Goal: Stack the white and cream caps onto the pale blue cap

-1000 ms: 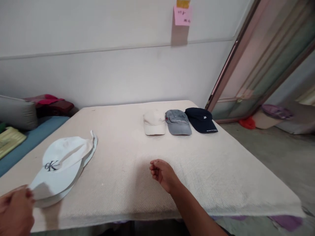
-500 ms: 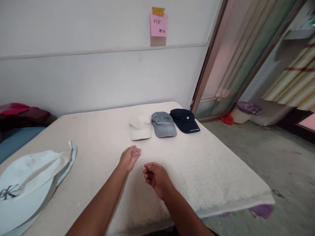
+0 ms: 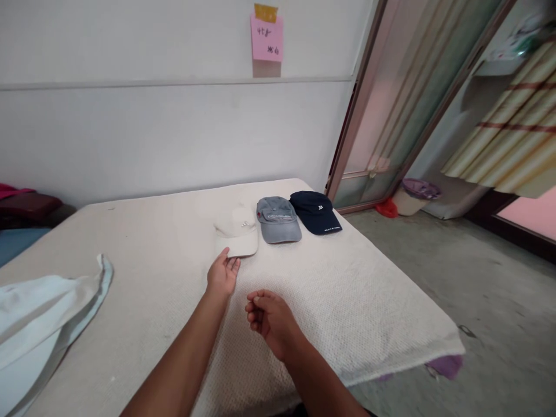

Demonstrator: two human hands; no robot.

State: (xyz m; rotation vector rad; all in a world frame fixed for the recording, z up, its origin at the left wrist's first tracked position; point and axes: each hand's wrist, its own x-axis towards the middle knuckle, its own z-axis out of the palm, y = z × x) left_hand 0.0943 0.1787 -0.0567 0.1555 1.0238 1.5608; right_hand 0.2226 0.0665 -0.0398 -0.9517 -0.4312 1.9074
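Note:
My left hand (image 3: 223, 277) grips the front edge of a cream baseball cap's brim, thumb above and fingers beneath. The cream cap (image 3: 235, 231) has a small dark mark on its front. To its right lies a grey cap (image 3: 278, 220) with a line of light lettering, its brim facing me. Beyond that, a navy cap (image 3: 315, 212) carries a small white emblem. My right hand (image 3: 271, 321) hovers over the cloth, fingers curled in towards the thumb, with nothing seen in it.
A pale blue-white cap (image 3: 39, 324) is at the left edge, partly cut off. The caps rest on a cream textured cover (image 3: 373, 301). Behind stands a white wall with a pink note (image 3: 266, 39). A bin (image 3: 412, 197) stands on the floor at right.
My left hand has moved forward and taken hold of the cream cap's brim, which has shifted slightly towards me. My right hand keeps its curled shape. The view has turned a little right.

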